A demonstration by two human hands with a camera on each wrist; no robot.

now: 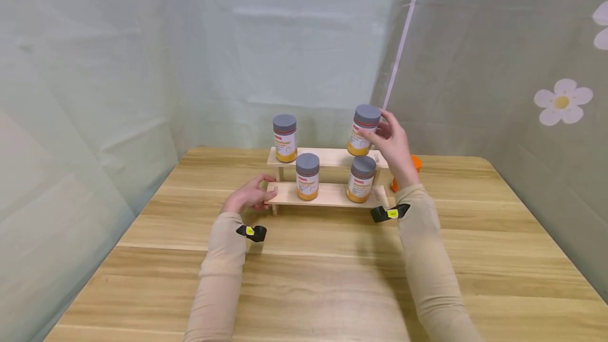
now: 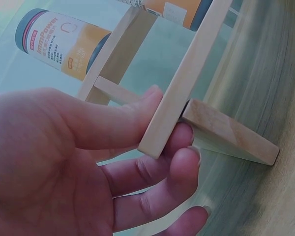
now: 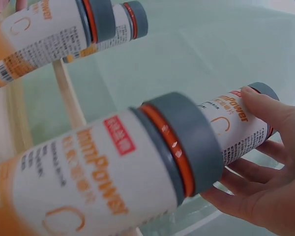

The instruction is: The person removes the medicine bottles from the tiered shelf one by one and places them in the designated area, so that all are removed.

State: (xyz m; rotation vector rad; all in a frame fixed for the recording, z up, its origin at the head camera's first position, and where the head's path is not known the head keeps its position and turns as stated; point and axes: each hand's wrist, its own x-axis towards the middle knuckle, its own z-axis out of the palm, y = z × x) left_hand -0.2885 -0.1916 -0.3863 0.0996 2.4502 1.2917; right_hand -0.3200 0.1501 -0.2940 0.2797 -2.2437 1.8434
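Note:
A two-step wooden rack (image 1: 328,193) stands on the table and bears several white-and-orange supplement bottles with grey lids. My left hand (image 1: 250,194) grips the left end of the lower shelf, thumb on top and fingers beneath, as the left wrist view shows of the shelf board (image 2: 187,73). At the right of the upper shelf, my right hand (image 1: 393,144) holds a supplement bottle (image 1: 363,130) between thumb and fingers, slightly tilted. Another bottle (image 1: 284,139) stands at the upper shelf's left. Two bottles, one left (image 1: 307,177) and one right (image 1: 361,179), stand on the lower shelf.
An orange object (image 1: 416,163) sits behind my right wrist, partly hidden by it. The wood-grain table (image 1: 304,278) stretches in front of the rack. Pale curtains (image 1: 304,57) hang behind and at both sides.

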